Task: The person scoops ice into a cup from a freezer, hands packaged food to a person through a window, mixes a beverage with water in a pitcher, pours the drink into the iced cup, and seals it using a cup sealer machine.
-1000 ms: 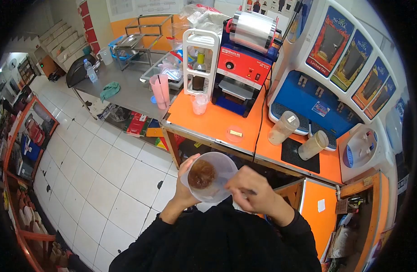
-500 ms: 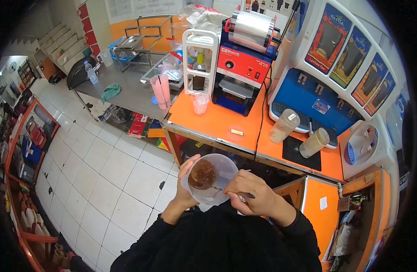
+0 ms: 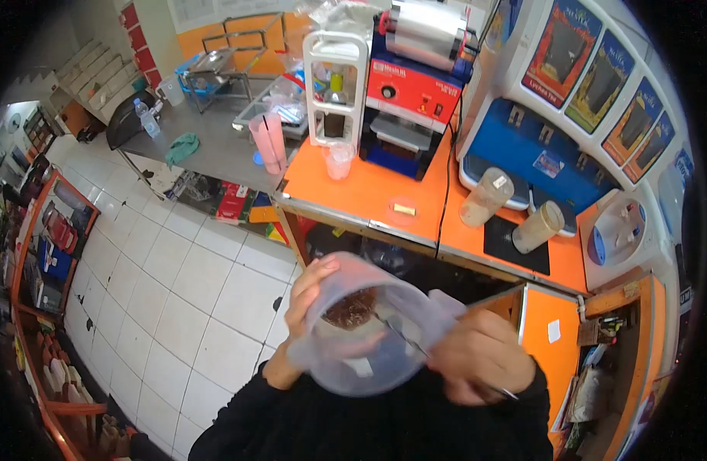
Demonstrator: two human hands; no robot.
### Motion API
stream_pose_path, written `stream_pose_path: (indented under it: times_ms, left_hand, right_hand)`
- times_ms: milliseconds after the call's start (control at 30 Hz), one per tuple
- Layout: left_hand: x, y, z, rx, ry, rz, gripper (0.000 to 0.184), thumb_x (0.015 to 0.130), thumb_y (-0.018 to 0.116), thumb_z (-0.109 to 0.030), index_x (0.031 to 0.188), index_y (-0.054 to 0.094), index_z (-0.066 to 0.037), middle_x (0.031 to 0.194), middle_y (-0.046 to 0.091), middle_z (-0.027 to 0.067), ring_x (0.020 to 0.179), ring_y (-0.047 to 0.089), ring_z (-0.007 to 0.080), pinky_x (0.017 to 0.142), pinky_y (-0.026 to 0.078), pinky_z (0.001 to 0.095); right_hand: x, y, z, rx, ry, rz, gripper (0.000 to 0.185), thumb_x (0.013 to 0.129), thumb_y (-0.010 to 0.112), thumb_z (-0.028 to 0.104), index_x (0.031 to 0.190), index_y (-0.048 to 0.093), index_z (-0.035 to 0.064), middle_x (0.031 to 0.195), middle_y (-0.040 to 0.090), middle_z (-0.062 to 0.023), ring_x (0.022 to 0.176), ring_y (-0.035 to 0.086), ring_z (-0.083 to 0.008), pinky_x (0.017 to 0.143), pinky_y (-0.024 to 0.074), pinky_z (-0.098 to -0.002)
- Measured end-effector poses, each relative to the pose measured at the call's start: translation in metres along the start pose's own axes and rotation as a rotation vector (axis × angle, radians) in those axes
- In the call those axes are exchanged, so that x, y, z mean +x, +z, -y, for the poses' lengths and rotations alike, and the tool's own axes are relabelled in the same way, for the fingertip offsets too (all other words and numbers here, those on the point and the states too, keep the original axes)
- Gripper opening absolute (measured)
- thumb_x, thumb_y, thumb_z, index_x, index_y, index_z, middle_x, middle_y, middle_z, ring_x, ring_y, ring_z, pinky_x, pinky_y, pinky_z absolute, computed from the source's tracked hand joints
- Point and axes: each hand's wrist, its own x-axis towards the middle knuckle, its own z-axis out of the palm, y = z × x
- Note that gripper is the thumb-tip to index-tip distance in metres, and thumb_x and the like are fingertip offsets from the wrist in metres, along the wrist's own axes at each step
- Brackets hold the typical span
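A translucent plastic pitcher is tipped in front of my chest, its mouth facing up toward me. My left hand is wrapped round its left side. Inside, a brown mass, wet-looking and grainy, lies against the wall; I cannot tell what it is. In my right hand, blurred by motion, is a thin metal spoon, whose far end reaches into the pitcher at the brown mass. The tail of the handle sticks out below the hand.
Ahead, an orange counter carries a cup sealing machine, a pink-tinted cup, two cloudy containers and a drink dispenser. A steel table with a green cloth stands at left. An orange shelf is close at right.
The pitcher has come up closer to the camera and tilted more toward me. My right hand has moved to the right and down with the spoon. The view has shifted slightly.
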Motion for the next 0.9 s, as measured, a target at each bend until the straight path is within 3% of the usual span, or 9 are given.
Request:
stream_pose_path:
  times_ms: [133,233,300,433,533,633,667,733,900]
  left_hand:
    - [0.018,-0.002,-0.028,-0.094,0.358,-0.136,0.075,0.073,0.079,-0.023,0.131,0.032,-0.017,0.120,0.053,0.0137,0.109,0.056,0.0374,0.099,0.037,0.0563]
    - [0.018,0.014,-0.055,-0.311,0.318,-0.277,0.060,0.078,0.073,-0.022,0.126,0.037,-0.026,0.113,0.058,0.0091,0.102,0.061,0.0369,0.098,0.034,0.0608]
    - [0.018,0.025,-0.065,-0.378,0.303,-0.339,0.058,0.078,0.073,-0.024,0.124,0.039,-0.031,0.110,0.060,0.0078,0.098,0.062,0.0369,0.097,0.033,0.0625]
    - [0.024,0.025,-0.062,-0.321,0.328,-0.232,0.070,0.073,0.077,-0.021,0.129,0.036,-0.027,0.112,0.060,0.0081,0.104,0.060,0.0370,0.098,0.034,0.0597]
    - [0.032,0.001,-0.038,-0.175,0.365,0.126,0.086,0.065,0.083,-0.019,0.134,0.031,-0.019,0.118,0.057,0.0116,0.111,0.055,0.0361,0.100,0.035,0.0557]
    - [0.029,0.028,-0.012,-0.190,0.378,0.062,0.099,0.059,0.087,-0.022,0.136,0.025,-0.012,0.123,0.052,0.0175,0.115,0.052,0.0349,0.100,0.037,0.0517]
    - [0.028,0.036,-0.003,-0.177,0.380,0.039,0.104,0.057,0.088,-0.025,0.137,0.023,-0.010,0.125,0.049,0.0200,0.116,0.051,0.0345,0.099,0.038,0.0503]
    - [0.021,0.032,0.015,-0.027,0.379,0.135,0.114,0.052,0.090,-0.033,0.136,0.017,-0.007,0.127,0.041,0.0263,0.114,0.051,0.0335,0.096,0.046,0.0474]
    - [-0.008,0.040,0.050,-0.269,0.029,0.175,0.104,0.054,0.091,-0.023,0.136,0.028,-0.008,0.133,0.040,0.0196,0.122,0.044,0.0344,0.102,0.038,0.0429]
  right_hand:
    - [-0.007,-0.037,0.055,-0.143,0.021,-0.128,0.012,0.082,0.058,0.023,0.081,0.063,0.0121,0.072,0.063,-0.0006,0.059,0.053,-0.0142,0.051,0.0395,-0.0281]
    - [0.005,-0.064,0.065,-0.030,-0.103,0.064,0.008,0.082,0.059,0.007,0.090,0.060,0.0052,0.081,0.062,-0.0070,0.072,0.057,-0.0181,0.062,0.0463,-0.0328]
    - [0.006,-0.069,0.077,-0.038,-0.023,0.059,0.011,0.077,0.060,0.004,0.087,0.057,0.0066,0.079,0.062,-0.0074,0.071,0.056,-0.0183,0.057,0.0452,-0.0332]
    - [-0.004,-0.074,0.086,-0.056,0.049,0.098,0.027,0.075,0.067,0.012,0.099,0.057,0.0075,0.096,0.062,-0.0133,0.090,0.058,-0.0240,0.070,0.0484,-0.0387]
    - [-0.005,-0.041,0.068,-0.383,0.091,-0.236,0.012,0.082,0.058,0.020,0.074,0.062,0.0120,0.065,0.060,-0.0003,0.052,0.049,-0.0144,0.047,0.0360,-0.0274]
    - [-0.004,-0.026,0.030,-0.119,0.103,-0.079,0.006,0.073,0.061,0.009,0.078,0.063,0.0059,0.070,0.060,-0.0050,0.056,0.054,-0.0168,0.048,0.0409,-0.0282]
    - [-0.005,-0.015,0.016,-0.051,0.104,-0.078,0.018,0.065,0.064,0.001,0.083,0.063,0.0013,0.076,0.061,-0.0094,0.062,0.058,-0.0183,0.049,0.0440,-0.0279]
    - [-0.006,-0.009,-0.006,-0.134,0.079,-0.052,0.019,0.064,0.066,0.001,0.083,0.062,0.0012,0.075,0.059,-0.0094,0.062,0.057,-0.0205,0.050,0.0427,-0.0285]
    - [-0.007,0.019,-0.033,-0.029,0.218,0.022,0.018,0.066,0.067,0.002,0.083,0.061,0.0043,0.071,0.053,-0.0081,0.063,0.052,-0.0232,0.055,0.0406,-0.0321]
